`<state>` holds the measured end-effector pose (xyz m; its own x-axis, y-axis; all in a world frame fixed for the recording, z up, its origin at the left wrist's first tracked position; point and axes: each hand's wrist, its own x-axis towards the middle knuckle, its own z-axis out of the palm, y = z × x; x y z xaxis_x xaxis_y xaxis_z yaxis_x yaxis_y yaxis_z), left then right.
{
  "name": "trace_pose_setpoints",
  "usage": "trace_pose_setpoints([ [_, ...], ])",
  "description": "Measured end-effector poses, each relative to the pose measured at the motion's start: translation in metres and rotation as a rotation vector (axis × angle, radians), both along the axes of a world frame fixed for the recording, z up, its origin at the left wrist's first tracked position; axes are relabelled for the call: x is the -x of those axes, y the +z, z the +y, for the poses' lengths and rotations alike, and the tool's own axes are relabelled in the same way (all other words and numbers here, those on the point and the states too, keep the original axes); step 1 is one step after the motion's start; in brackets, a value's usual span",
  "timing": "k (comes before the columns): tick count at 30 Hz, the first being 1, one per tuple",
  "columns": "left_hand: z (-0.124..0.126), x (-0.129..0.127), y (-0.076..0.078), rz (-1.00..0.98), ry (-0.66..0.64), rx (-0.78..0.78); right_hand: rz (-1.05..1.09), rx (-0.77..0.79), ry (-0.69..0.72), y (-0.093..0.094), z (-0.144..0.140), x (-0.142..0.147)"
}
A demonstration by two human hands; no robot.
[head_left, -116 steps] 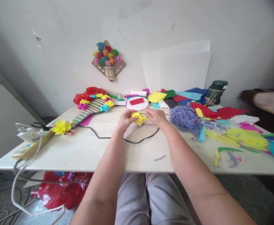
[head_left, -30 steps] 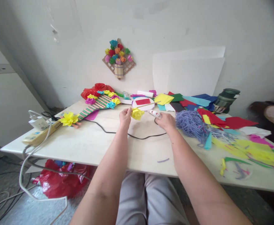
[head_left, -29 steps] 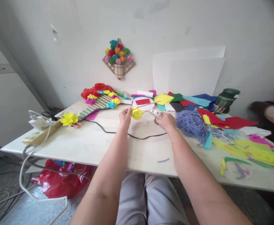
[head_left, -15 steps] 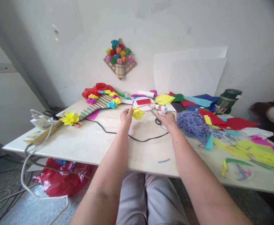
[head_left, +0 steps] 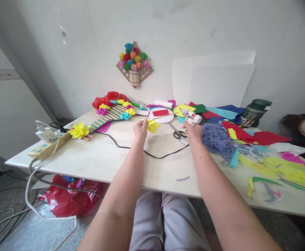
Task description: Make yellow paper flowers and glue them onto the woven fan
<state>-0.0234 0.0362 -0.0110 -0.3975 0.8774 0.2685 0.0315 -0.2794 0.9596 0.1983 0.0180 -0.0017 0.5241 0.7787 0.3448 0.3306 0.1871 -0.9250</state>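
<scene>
My left hand (head_left: 140,129) is closed in a pinch above the table. A yellow paper flower (head_left: 153,127) and a thin wooden stick (head_left: 165,115) extend to the right from its fingertips; how the two meet is hidden by the fingers. My right hand (head_left: 193,133) is wrapped round a white glue gun (head_left: 193,117), held apart from the flower. Scissors (head_left: 179,134) with black handles lie just left of my right hand. Behind them is a white oval board (head_left: 156,111) with a red paper rectangle (head_left: 161,113) on it.
A woven fan-shaped piece with paper flowers (head_left: 113,115) lies at left, near a power strip (head_left: 44,148). A black cord (head_left: 155,156) crosses the table (head_left: 110,164). Purple yarn (head_left: 217,137), coloured paper (head_left: 270,139) and a dark green jar (head_left: 255,113) are at right.
My right hand has moved the glue gun rightward, away from the flower and stick, uncovering more of the scissors. My left hand stays nearly where it was, still holding the flower.
</scene>
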Motion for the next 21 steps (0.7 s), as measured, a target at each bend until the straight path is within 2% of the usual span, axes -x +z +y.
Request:
trace_pose_setpoints([
  [2, 0.001, 0.000, -0.001, 0.001, -0.001, 0.003, 0.208, -0.036, -0.005, 0.003, -0.001, 0.004],
  [5, 0.001, 0.000, -0.002, 0.016, -0.003, 0.000, 0.318, -0.100, 0.108, 0.006, -0.005, 0.009],
  [13, 0.004, 0.001, -0.007, 0.133, 0.003, -0.021, 0.168, -0.051, 0.481, 0.010, -0.020, 0.019],
  [17, 0.001, -0.001, -0.005, 0.185, -0.006, -0.029, 0.110, -0.034, 0.548, 0.011, -0.023, 0.020],
  [21, -0.001, -0.002, -0.004, 0.173, -0.031, -0.022, -0.007, -0.009, 0.554, 0.007, -0.020, 0.017],
])
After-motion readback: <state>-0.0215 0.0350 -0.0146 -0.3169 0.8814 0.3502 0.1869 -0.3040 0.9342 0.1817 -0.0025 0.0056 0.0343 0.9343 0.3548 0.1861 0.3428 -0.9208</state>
